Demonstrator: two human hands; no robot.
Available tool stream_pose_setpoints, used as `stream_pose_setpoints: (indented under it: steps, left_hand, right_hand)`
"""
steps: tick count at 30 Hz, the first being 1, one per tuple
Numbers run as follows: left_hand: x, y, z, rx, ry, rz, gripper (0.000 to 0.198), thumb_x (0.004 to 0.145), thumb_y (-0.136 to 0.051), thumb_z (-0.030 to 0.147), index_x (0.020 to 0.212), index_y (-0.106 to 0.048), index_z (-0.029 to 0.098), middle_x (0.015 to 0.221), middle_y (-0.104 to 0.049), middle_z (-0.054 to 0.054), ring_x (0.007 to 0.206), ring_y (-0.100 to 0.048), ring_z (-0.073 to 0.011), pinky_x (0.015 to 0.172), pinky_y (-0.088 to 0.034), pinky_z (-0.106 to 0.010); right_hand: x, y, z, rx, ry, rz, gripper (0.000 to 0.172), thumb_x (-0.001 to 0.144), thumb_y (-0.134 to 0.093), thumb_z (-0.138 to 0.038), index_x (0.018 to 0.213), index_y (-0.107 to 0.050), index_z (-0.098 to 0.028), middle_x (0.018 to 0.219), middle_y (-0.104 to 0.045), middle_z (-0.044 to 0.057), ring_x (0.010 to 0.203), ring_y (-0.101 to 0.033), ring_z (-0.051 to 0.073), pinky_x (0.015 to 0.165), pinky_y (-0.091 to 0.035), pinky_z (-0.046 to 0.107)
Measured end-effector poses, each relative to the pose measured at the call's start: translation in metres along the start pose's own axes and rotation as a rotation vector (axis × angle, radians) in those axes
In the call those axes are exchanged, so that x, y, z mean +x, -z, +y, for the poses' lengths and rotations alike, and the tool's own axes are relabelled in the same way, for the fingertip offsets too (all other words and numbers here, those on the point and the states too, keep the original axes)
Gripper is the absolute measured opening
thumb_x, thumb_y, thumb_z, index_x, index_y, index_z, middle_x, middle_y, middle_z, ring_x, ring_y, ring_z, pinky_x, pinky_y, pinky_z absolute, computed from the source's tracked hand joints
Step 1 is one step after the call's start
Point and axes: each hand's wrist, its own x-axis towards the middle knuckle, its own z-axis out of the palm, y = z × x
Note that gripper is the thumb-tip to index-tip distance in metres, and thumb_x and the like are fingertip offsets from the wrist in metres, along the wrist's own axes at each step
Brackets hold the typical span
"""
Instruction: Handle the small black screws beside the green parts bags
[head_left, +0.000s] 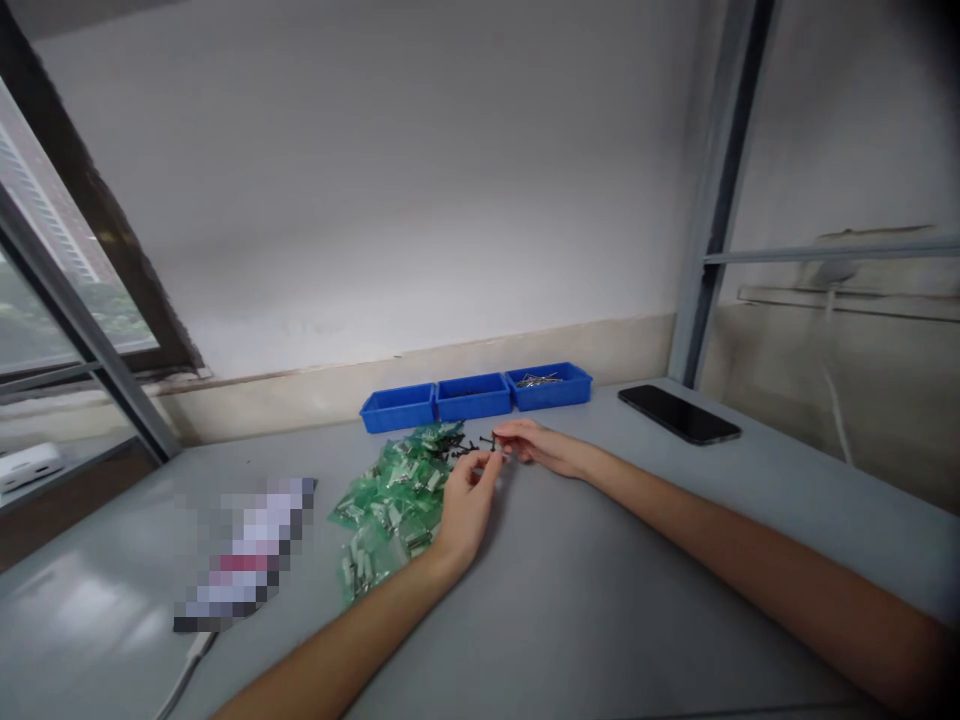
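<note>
My left hand (469, 500) is closed, thumb and fingers pinched together beside the pile of small green plastic bags (405, 480). What its fingertips hold is too small to make out. Facing it, my right hand (536, 443) is closed too, its fingertips at the end of a dark screw (487, 441). The two hands nearly meet just above the tabletop. More dark screws (454, 445) lie loose behind my left fingers, against the bags. Pale plugs and metal pieces show through the green plastic.
Three blue trays stand in a row by the wall: a left tray (397, 420), a middle tray (474, 408) and a right tray (553, 398) with silver pins or nails (538, 380). A black phone (679, 413) lies at the right. A blurred-out device (247, 555) with a white cable (187, 665) lies left.
</note>
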Motion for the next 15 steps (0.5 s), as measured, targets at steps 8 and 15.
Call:
stream_pose_setpoints:
  steps: [8,15]
  left_hand:
    - [-0.002,-0.001,-0.001,0.131,-0.126,-0.064,0.012,0.071,-0.068,0.028,0.070,-0.072,0.017,0.070,-0.061,-0.002,0.066,-0.053,-0.0148,0.064,-0.041,-0.027]
    - [-0.017,-0.003,0.012,0.257,-0.393,-0.193,0.008,0.077,-0.065,0.023,0.079,-0.072,0.021,0.084,-0.057,-0.003,0.076,-0.056,-0.0145,0.068,-0.045,-0.025]
  right_hand:
    - [0.008,0.009,-0.004,0.238,0.000,0.279,0.009,0.071,-0.064,-0.025,0.076,-0.065,-0.018,0.070,-0.060,0.000,0.054,-0.048,0.006,0.040,-0.030,0.016]
    - [0.014,0.025,-0.009,-0.163,0.070,0.404,0.011,0.071,-0.066,-0.026,0.073,-0.068,-0.015,0.070,-0.065,0.005,0.051,-0.052,0.008,0.038,-0.040,0.017]
